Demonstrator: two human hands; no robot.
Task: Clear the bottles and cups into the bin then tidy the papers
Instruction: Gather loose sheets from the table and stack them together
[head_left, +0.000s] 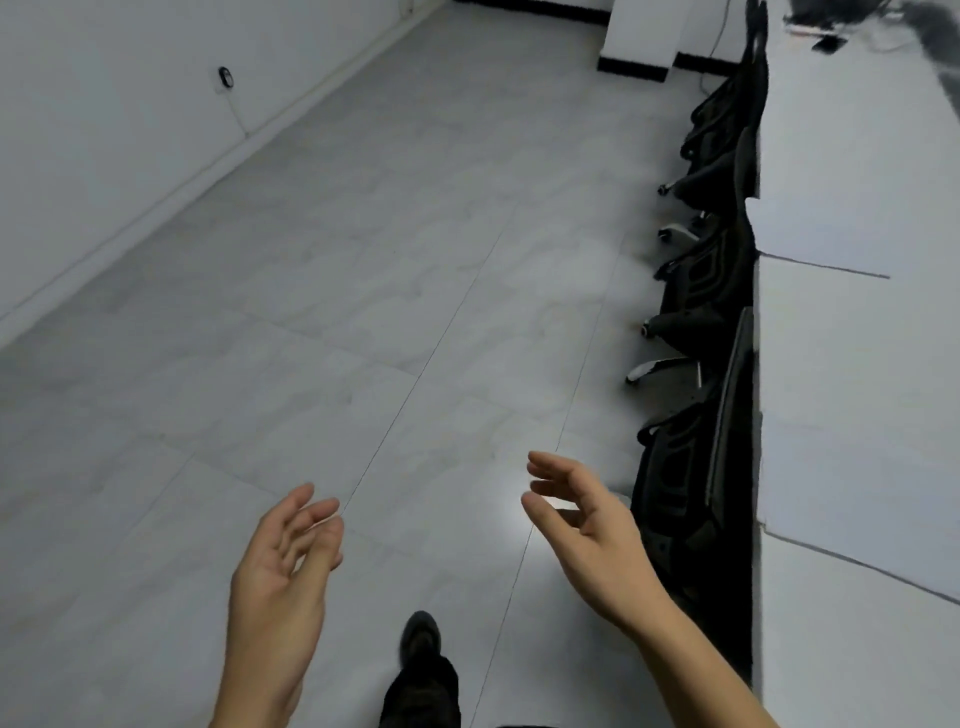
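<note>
Floor (415, 260) of grey tile fills most of the view. A long white counter (857, 364) is seen at 3 o'clock, with black chairs (696, 467) tucked against it. White papers (815, 236) lie flat on the counter at 2 o'clock. The left hand (280, 571) at 7 o'clock and the right hand (592, 535) at 5 o'clock are held empty, fingers (545, 462) loosely spread. The papers are probably best reached by turning toward 3 o'clock and squared with both palms. No bin, bottle or cup is shown, so no contents can be told.

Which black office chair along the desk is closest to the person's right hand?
The chair lowest in view, beside the right hand; the others stand farther up the row.
</note>
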